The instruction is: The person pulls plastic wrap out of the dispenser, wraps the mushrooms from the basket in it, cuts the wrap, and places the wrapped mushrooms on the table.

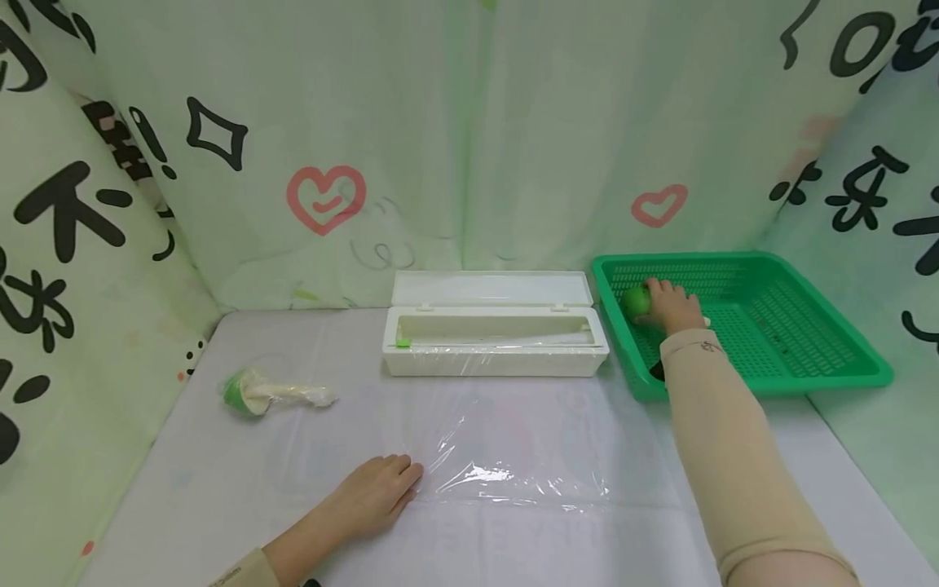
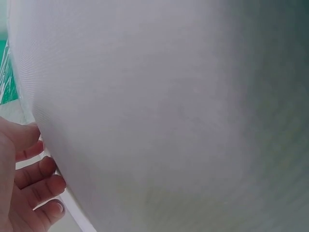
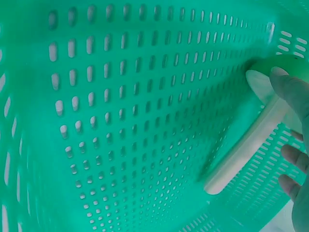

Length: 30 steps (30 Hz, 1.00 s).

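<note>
In the head view, my right hand (image 1: 673, 307) is inside the green basket (image 1: 807, 381) and grips a toy mushroom by its green cap (image 1: 635, 302). The mushroom's pale stem (image 3: 244, 150) points away from the hand in the right wrist view, with the thumb against the cap's underside. My left hand (image 1: 377, 493) rests low on the table and pinches the left edge of a sheet of clear plastic wrap (image 1: 506, 465). That sheet runs from the white wrap dispenser (image 1: 491, 364), whose lid stands up. In the left wrist view, the left fingers (image 2: 41, 174) are curled.
Left on the table lies another green-capped mushroom (image 1: 253, 393) covered in clear wrap. A green slider (image 1: 403, 343) sits at the dispenser's left end. Something dark (image 1: 657, 371) shows in the basket beside the right sleeve. Printed curtains (image 1: 440, 147) enclose the table's back and sides.
</note>
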Each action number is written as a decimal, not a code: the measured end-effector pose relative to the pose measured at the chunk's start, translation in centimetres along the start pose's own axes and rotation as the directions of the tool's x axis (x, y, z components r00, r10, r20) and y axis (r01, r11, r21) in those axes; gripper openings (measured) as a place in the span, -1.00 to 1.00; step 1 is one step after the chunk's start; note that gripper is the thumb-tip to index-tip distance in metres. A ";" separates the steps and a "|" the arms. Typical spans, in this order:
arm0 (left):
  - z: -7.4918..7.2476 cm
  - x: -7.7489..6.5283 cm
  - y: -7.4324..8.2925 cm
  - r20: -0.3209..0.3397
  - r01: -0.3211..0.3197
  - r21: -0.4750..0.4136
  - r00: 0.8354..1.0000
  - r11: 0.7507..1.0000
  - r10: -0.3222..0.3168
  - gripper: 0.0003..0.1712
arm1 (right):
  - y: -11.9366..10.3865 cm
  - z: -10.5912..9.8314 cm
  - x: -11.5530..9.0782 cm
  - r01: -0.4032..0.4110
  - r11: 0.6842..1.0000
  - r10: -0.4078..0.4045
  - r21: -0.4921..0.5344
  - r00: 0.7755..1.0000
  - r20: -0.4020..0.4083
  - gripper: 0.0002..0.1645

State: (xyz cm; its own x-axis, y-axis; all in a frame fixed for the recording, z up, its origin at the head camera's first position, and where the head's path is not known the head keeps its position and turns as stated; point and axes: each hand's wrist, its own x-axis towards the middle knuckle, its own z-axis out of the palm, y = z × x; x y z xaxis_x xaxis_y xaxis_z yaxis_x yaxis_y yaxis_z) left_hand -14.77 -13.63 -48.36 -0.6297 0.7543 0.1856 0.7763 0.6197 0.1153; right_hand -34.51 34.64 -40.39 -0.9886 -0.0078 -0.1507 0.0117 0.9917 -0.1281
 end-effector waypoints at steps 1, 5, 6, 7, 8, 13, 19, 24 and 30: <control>0.0 0.1 0.0 0.002 -0.001 0.001 1.000 1.000 0.001 -0.83 | 0.0 -0.2 0.0 0.002 1.000 -0.003 -0.004 1.000 -0.003 -0.12; 0.1 0.2 0.0 0.017 0.005 0.007 1.000 1.000 -0.005 -0.83 | -0.1 -1.6 0.3 0.026 0.999 -0.027 -0.019 0.999 -0.027 -0.12; 0.1 0.3 0.0 0.017 0.006 0.010 1.000 1.000 -0.006 -0.84 | -0.2 -2.3 0.4 0.034 0.999 -0.035 -0.027 0.999 -0.041 -0.12; 0.0 0.3 0.0 0.017 0.007 0.012 1.000 1.000 -0.008 -0.84 | -0.4 -2.9 0.4 0.041 0.999 -0.043 -0.036 0.997 -0.059 -0.13; 0.0 0.3 0.0 0.015 0.007 0.014 1.000 1.000 -0.008 -0.84 | -0.6 -3.7 0.3 0.049 0.998 -0.053 -0.044 0.996 -0.074 -0.14; -0.1 0.4 0.0 0.005 -0.003 0.022 1.000 1.000 0.003 -0.83 | -2.5 -7.6 -0.9 0.103 0.991 -0.118 -0.088 0.975 -0.186 -0.12; -0.1 0.2 0.1 0.020 -0.009 0.029 1.000 1.000 0.008 -0.85 | -7.4 -10.4 -5.0 0.246 0.962 -0.271 -0.115 0.891 -0.363 -0.17; -0.2 0.2 0.2 0.022 -0.011 0.020 1.000 1.000 0.011 -0.86 | -13.2 -9.4 -9.8 0.391 0.906 -0.423 -0.165 0.813 -0.400 -0.23; -0.1 0.1 0.1 0.021 0.000 0.022 1.000 1.000 -0.001 -0.84 | -18.8 -3.5 -15.0 0.529 0.822 -0.569 -0.213 0.737 -0.365 -0.25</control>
State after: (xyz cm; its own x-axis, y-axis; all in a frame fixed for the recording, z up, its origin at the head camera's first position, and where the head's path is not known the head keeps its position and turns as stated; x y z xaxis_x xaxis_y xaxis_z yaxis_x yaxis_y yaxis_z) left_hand -14.71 -13.53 -48.21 -0.6308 0.7581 0.1653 0.7753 0.6246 0.0938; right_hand -20.41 16.52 -32.32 -0.7900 -0.5232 0.3197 -0.5452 0.8379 0.0240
